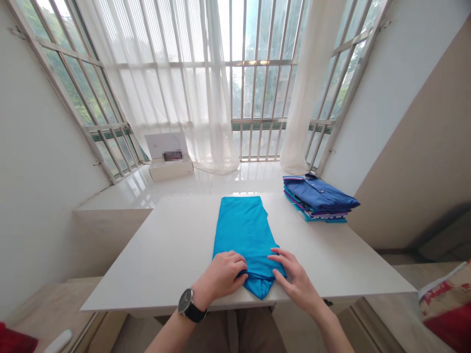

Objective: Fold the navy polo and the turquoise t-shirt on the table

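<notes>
A bright blue folded garment [243,225], smooth like a thin shirt, lies flat on the white table [154,264] in front of me. Its near end is bunched and comes to a point close to the table's front edge. My left hand [224,274], with a black watch [188,306] at the wrist, has its fingers curled on the cloth's near left part, thumb against a fold. At the right edge of the cloth is my right hand [292,279], its fingers spread and its fingertips at the fabric.
A stack of folded clothes [318,198], dark blue on top, sits at the table's right back corner. An open white box [170,166] stands on the window ledge [221,181] at the back left. Sheer curtains [176,88] hang before barred windows. A red-and-beige bag [447,299] is at the lower right.
</notes>
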Tool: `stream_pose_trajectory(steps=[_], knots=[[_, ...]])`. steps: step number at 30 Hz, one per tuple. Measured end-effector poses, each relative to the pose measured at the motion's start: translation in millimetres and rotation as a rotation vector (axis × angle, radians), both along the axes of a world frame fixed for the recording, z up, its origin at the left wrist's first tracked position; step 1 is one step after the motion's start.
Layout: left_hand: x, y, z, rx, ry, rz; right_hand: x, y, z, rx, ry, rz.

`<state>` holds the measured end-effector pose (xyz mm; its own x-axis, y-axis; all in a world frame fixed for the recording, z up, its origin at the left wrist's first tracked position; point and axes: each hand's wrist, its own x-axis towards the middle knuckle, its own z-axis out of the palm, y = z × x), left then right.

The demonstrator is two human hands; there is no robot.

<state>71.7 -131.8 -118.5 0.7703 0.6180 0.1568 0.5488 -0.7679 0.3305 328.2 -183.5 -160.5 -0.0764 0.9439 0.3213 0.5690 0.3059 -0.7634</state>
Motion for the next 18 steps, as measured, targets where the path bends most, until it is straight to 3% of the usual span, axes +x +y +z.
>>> stream_pose_trajectory(steps=[5, 12, 18], knots=[[1, 0, -5.0, -0.034, -0.044, 0.055, 12, -8, -4, -0.016, -0.148, 0.077], [9, -1, -1.5, -0.065, -0.041, 0.192, 12, 6, -3, 0.003, 0.031, -0.006], [35, -5, 1.8, 0.094, 0.172, 0.238, -3, 20, 6, 0.049, 0.148, -0.116]])
